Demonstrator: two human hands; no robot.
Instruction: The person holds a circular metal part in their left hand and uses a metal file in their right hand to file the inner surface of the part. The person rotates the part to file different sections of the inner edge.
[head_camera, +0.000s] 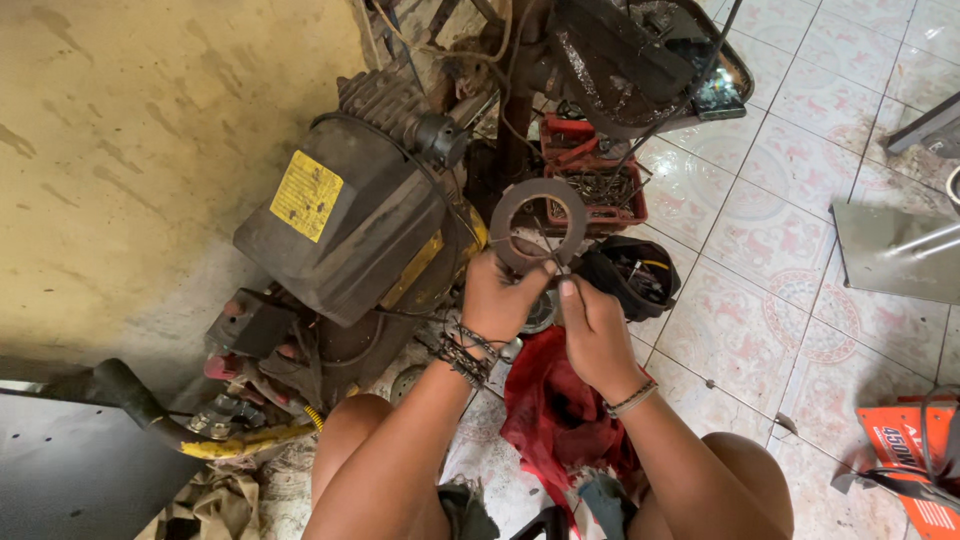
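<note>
Ring gasket (538, 222), flat and dark, hung just right of the compressor (350, 225), pinched at its lower edge by my left hand (497, 296) and right hand (592, 335); I judged it might tear or drop onto the floor tiles (760, 240).

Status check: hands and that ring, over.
Left hand and right hand both pinch the flat dark ring at its lower edge, held upright. Red cloth below. Nothing blocking.
</note>
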